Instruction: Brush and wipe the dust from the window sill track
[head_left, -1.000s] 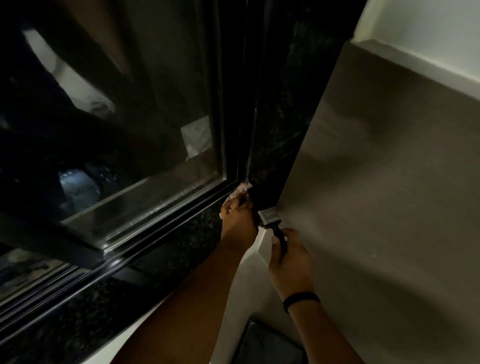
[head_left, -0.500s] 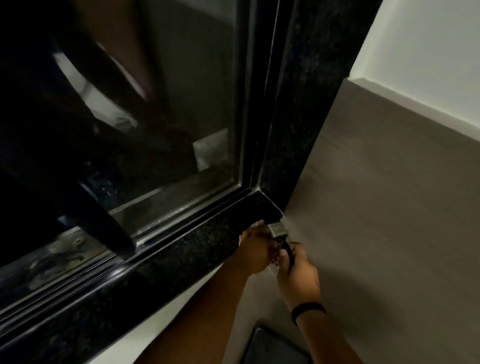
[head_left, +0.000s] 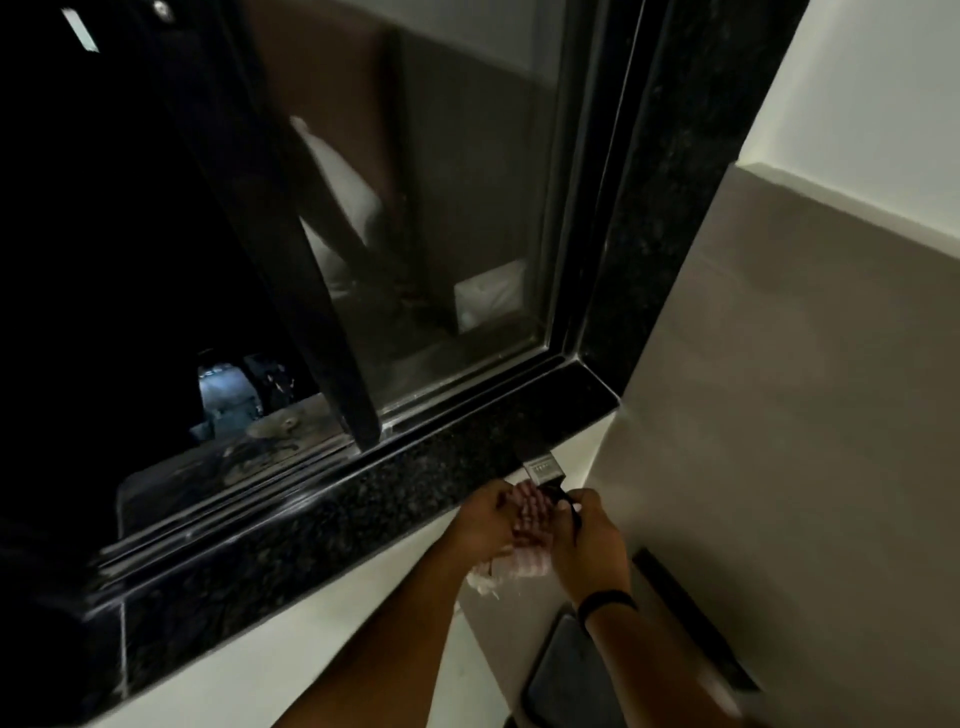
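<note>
Brush bristles point up-left toward sill.

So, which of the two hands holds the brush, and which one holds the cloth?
The right hand, the one with a black wristband, grips the brush by its dark handle. The left hand, with a bare wrist, holds the striped cloth.

The sill in front of me is polished black speckled stone, glossy enough to catch light along its edge, and the track behind it is dark, shiny metal smeared with pale dust. The cloth I'm holding is soft striped fabric, my brush has a bright metal ferrule, and the wall is smooth and matt.
</note>
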